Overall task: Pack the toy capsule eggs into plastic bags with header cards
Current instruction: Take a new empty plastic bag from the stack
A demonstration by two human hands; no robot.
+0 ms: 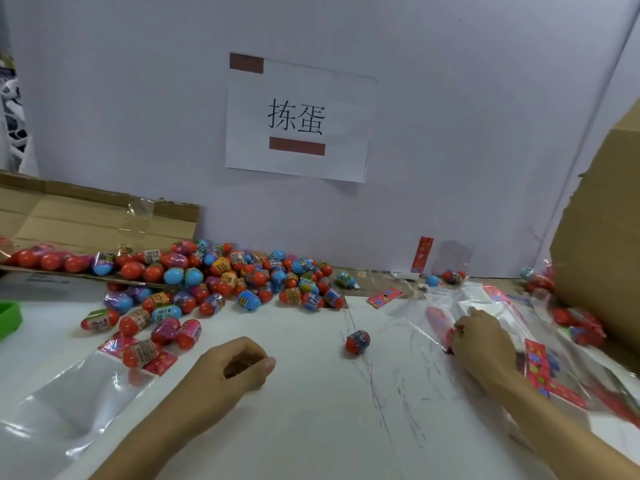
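Note:
A heap of red, blue and purple capsule eggs (221,278) lies across the back of the white table (304,410). One lone egg (357,341) sits in the middle. My left hand (235,368) hovers over the table with fingers loosely curled, holding nothing. My right hand (481,337) pinches the red header card of a clear plastic bag (440,320) on a stack of bags at the right. Another clear bag (86,393) with a red header card lies at the left, an egg (140,353) resting on its header.
An open cardboard tray (86,216) holding eggs sits at back left, a tall cardboard box (602,237) at right. Loose header cards (385,296) and bagged eggs (578,327) lie near the box. A green object (8,317) is at the left edge. A paper sign (298,116) hangs on the wall.

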